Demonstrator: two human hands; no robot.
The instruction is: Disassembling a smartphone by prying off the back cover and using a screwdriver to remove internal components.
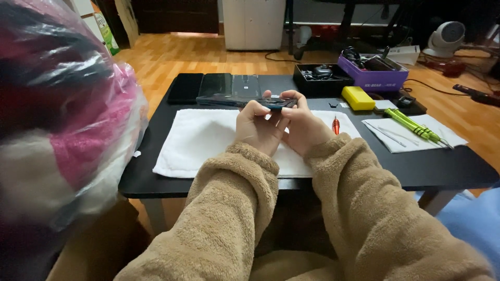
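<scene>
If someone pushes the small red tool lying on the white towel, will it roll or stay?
The small red tool looks rounded and slim, so it would probably roll on a bare surface. The white cloth towel under it looks soft, which likely slows it. It seems light.

The light is soft and even, a little dim, and the shadows under the fingers [271, 112] on the white towel [198, 140] are weak. Far behind the fingers the wooden floor [182, 52] shows a pale glare. To the left of them a plastic-wrapped bundle [62, 114] is near the lens, blurred, with shiny reflections. The edges bend slightly
</scene>
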